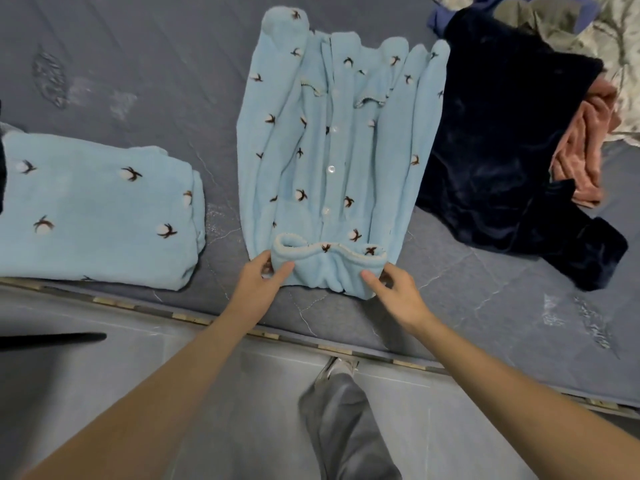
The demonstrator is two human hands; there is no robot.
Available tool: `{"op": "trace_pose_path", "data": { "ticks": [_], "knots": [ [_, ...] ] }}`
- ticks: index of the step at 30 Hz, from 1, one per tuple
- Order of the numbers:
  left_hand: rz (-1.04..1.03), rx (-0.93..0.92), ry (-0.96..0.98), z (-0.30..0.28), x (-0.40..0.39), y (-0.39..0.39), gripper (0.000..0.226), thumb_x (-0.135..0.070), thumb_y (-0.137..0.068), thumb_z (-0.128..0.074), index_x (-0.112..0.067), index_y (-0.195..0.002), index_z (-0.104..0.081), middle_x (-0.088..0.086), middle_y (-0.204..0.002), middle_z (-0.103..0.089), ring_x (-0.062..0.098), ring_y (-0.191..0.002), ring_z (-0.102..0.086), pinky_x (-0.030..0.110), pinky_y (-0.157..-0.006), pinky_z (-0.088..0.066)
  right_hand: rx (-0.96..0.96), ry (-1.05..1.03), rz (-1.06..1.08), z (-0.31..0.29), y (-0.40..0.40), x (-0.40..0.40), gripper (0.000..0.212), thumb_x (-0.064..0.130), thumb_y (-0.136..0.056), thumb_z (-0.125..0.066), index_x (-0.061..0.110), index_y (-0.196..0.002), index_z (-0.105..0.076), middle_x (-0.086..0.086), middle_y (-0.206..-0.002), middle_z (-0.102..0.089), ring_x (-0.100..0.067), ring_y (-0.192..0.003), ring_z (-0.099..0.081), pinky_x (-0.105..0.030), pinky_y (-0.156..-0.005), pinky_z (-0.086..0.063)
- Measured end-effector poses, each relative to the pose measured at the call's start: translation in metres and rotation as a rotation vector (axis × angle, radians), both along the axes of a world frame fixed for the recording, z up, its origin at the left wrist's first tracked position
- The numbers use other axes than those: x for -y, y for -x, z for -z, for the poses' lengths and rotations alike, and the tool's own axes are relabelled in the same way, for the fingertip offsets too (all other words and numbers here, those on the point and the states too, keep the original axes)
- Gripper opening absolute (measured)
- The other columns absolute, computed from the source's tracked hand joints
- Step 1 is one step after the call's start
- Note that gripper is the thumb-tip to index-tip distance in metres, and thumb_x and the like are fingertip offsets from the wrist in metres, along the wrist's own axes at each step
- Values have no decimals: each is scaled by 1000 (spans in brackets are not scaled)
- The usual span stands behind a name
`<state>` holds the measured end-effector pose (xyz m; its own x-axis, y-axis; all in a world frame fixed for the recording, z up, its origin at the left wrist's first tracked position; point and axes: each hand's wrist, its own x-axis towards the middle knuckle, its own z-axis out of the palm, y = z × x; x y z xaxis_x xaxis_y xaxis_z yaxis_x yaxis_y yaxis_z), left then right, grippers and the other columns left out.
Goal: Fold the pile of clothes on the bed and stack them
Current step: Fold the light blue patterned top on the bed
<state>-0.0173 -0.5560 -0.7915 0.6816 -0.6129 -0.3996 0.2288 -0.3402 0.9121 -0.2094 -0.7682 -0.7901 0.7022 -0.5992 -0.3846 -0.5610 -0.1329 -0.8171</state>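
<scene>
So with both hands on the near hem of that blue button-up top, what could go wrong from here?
1. The left hand and right hand pinch only the rolled hem of the blue top; the tucked-in sleeves could slide out as the fold goes up.
2. The dark navy garment touches the top's right edge and may get dragged or caught in the fold.
3. The hem lies near the bed edge, so a lost grip could let it slip off.

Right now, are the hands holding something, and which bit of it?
Yes. Both hands hold the blue pajama top by its near, rolled-over end: the left hand pinches the left corner, the right hand the right corner.
</scene>
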Motion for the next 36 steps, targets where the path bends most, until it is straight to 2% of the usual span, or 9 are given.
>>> {"op": "trace_pose_path", "data": {
  "ticks": [2, 4, 7, 10, 12, 14, 18, 24, 36],
  "knots": [
    [-17, 21, -32, 2, 2, -2, 23, -22, -104, -63, -8, -122, -68, 14, -115, -74, 21, -105, -66, 41, -99, -55, 6, -47, 8, 2, -7, 6, 18, 51, -97, -66, 40, -111, -70, 26, -111, -74, 2, -106, -69, -18, -87, -56],
    [2, 81, -62, 7, 5, -8, 26, -26, -106, -60, -6, -121, -66, 28, -113, -69, 21, -94, -61, 47, -92, -54, 2, -64, 28, 5, -14, 14, 20, 43, -101, -63, 33, -117, -70, 21, -114, -75, 0, -112, -68, -22, -94, -57],
    [37, 261, -97, 11, 21, -23, 17, -38, -107, -56, -24, -100, -62, 6, -74, -65, 7, -67, -50, 29, -64, -43, 21, -26, 64, 9, -25, 30, 28, 38, -106, -58, 26, -129, -67, 19, -123, -71, 1, -116, -65, -23, -98, -55],
    [34, 425, -190, 11, 50, -47, 19, -47, -107, -53, -37, -91, -52, -11, -62, -55, 4, -55, -46, 25, -54, -37, -5, 80, 138, 14, -39, 50, 24, 40, -103, -61, 17, -105, -69, 4, -96, -75, -11, -87, -70, -34, -78, -58],
    [92, 503, -324, 16, 67, -59, 26, -54, -105, -50, -30, -108, -58, -3, -76, -66, 15, -69, -61, 38, -63, -50, -88, 201, 139, 20, -46, 63, 40, 45, -99, -65, 13, -78, -55, -1, -68, -58, -15, -62, -53, -37, -59, -46],
    [148, 554, -516, 25, 76, -65, 38, -57, -103, -50, -22, -113, -57, 7, -88, -68, 30, -83, -66, 45, -73, -55, -219, 291, 89, 27, -50, 72, 49, 50, -95, -68, 16, -69, -44, 1, -61, -48, -15, -58, -44, -35, -54, -38],
    [38, 637, -564, 36, 82, -58, 35, -50, -99, -63, -23, -117, -48, -3, -97, -59, 23, -85, -57, 39, -67, -44, -338, 310, 72, 32, -53, 79, 50, 55, -89, -73, 18, -69, -47, 1, -62, -54, -18, -59, -51, -36, -55, -44],
    [51, 979, -605, 18, 97, -38, 43, -22, -93, -70, -12, -131, -55, 12, -123, -52, 33, -107, -52, 49, -84, -49, -255, 242, 124, 14, -49, 90, 36, 54, -85, -77, 25, -87, -56, 5, -78, -64, -14, -72, -62, -35, -62, -53],
    [333, 794, -300, -1, 254, -34, 53, -35, -109, -49, -13, -157, -43, 4, -158, -45, 21, -146, -42, 41, -118, -41, -90, 398, 141, -7, -112, 207, 52, 42, -93, -71, 23, -136, -49, 4, -132, -44, -18, -125, -41, -35, -94, -45]
  ]
}}
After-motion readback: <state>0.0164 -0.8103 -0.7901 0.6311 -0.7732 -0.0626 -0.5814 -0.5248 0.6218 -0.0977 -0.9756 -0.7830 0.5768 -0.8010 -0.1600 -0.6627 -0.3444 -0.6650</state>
